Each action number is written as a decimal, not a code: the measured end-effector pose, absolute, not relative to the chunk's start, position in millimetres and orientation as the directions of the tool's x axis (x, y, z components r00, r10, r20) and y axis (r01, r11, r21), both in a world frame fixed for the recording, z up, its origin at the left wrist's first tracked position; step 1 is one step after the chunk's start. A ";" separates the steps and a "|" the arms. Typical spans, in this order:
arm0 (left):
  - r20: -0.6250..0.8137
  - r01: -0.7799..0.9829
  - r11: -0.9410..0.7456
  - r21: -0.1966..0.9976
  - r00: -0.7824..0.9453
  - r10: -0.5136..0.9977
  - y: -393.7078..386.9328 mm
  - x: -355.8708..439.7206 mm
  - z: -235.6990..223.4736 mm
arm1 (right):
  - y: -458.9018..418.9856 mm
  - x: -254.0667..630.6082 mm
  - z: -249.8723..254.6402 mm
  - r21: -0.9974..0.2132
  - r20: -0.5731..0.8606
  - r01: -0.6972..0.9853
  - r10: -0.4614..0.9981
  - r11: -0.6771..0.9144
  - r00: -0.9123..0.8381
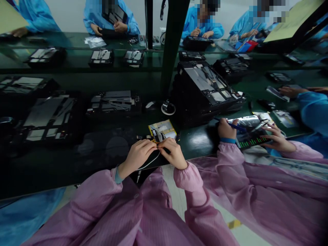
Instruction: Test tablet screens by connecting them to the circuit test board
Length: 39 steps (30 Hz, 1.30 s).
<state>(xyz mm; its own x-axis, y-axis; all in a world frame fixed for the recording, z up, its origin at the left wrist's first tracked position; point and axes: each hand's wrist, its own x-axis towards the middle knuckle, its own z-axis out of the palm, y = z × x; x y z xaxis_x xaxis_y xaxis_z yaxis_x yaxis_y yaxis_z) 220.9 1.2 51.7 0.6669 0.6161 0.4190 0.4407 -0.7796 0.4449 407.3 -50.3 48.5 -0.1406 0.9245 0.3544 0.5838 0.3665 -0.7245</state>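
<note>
- The left hand [139,152] and right hand [173,152] come together, fingertips pinched on a small part [157,145] whose details are too small to tell; meeting from both sides probably steadies it.
- Just beyond the fingertips, a yellow-edged module [166,129] lies on the tabletop [197,140], seemingly kept close so the hands needn't reach.
- A white cable [151,162] curves below the hands; whether it joins the small part cannot be told.
- Farther out, a mouse [151,105] and a white ring-shaped item [168,108] sit beyond the module, apparently out of the working spot.
- Black trays [208,85] rise in a stack beyond the right hand, likely piled to save room.
- At the right, a co-worker's hand [227,131] grips a blue tool [237,127], well apart from the person's own.
</note>
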 end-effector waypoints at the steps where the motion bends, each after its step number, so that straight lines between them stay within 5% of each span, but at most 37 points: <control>1: 0.420 0.441 -0.780 0.444 0.666 0.616 1.2 221.0 51.7 | -50.6 407.2 48.7 -0.723 0.355 0.584 0.924 0.369 -0.145; 26: 0.392 0.453 -0.766 0.456 0.670 0.630 2.1 221.6 49.9 | -49.8 407.2 47.7 -0.718 0.366 0.584 0.919 0.379 -0.147; 39: 0.376 0.453 -0.812 0.368 0.726 0.575 4.0 220.7 55.7 | -49.6 406.0 45.1 -0.741 0.345 0.561 0.926 0.369 -0.154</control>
